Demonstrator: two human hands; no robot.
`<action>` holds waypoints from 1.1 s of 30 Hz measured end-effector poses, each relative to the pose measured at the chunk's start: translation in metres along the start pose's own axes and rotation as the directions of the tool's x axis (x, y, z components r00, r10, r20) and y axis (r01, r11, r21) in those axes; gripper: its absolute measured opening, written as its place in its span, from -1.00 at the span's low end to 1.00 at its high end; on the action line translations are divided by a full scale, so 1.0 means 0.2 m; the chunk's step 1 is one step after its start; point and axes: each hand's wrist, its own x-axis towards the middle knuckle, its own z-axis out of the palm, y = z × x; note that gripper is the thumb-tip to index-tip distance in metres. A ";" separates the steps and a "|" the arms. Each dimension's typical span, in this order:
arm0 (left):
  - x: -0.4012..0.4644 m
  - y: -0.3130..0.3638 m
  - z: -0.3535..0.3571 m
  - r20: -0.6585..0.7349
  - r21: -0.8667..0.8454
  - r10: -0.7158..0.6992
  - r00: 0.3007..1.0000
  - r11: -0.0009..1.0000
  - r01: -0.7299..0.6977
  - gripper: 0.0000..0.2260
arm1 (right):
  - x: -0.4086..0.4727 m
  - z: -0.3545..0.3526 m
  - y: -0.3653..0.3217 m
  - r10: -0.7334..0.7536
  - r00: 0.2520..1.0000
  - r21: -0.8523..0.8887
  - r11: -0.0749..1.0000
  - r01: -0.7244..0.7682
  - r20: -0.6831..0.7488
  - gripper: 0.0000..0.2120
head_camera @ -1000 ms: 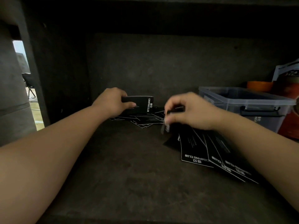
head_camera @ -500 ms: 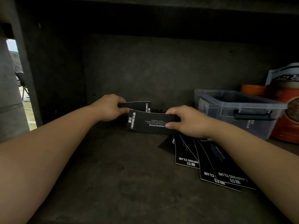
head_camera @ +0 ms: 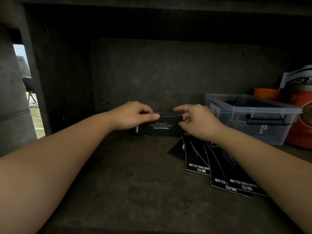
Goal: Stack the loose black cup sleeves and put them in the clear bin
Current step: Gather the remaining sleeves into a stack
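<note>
here, left hand (head_camera: 133,114) gripping sleeve stack (head_camera: 162,125), right hand (head_camera: 197,121) pinching it, three loose sleeves (head_camera: 219,166), one clear bin (head_camera: 249,115)

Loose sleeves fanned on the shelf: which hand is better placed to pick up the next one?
Right. The right hand sits directly above the loose sleeves, which lie under that forearm. The left hand grips the stack at its far end, farther from them.

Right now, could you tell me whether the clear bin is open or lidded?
Open: the clear bin shows a bare rim with no lid, its dark handle facing us.
</note>
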 end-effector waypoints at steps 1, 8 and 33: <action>0.00 0.00 0.00 0.038 0.080 0.010 0.999 0.997 -0.013 -0.86 | 0.00 0.00 0.00 -0.003 1.000 0.002 1.000 0.003 -0.009 -0.56; 0.01 -0.06 -0.02 -0.021 0.122 0.012 1.000 0.992 -0.009 -0.87 | 0.01 -0.07 0.08 0.144 0.990 -0.174 0.975 -0.141 0.006 -0.66; -0.01 -0.03 -0.02 -0.062 0.005 -0.097 0.993 0.995 0.098 -0.36 | 0.00 -0.07 -0.02 0.439 0.891 0.809 0.480 -0.340 0.115 -0.83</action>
